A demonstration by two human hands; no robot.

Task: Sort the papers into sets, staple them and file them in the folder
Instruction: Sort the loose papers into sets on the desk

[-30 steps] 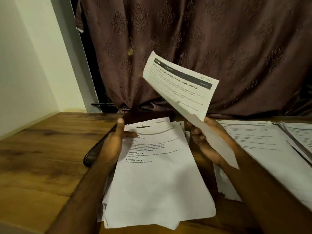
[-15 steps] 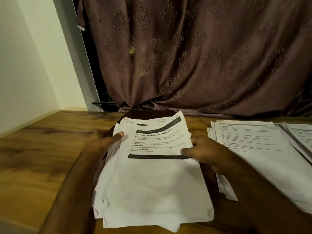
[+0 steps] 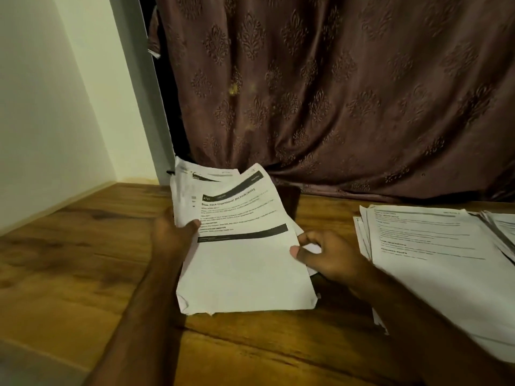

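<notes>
A stack of printed white papers (image 3: 245, 268) stands tilted up from the wooden table (image 3: 69, 263), its lower edge resting on the wood. The top sheet has black bars and a bold heading. My left hand (image 3: 174, 232) grips the stack's left edge, thumb on the front. My right hand (image 3: 323, 254) holds the right edge, thumb on the front sheet and fingers curled behind. A dark object (image 3: 288, 199), possibly the folder, shows behind the stack. No stapler is visible.
A second spread of printed papers (image 3: 434, 263) lies on the table at the right, with more sheets (image 3: 501, 232) overlapping at the far right edge. A brown patterned curtain (image 3: 334, 93) hangs behind the table. A pale wall (image 3: 55, 107) closes the left side.
My right hand laid the raised sheet on top of the pile. Both hands then gripped the pile's sides and tilted it up off the table onto its lower edge.
</notes>
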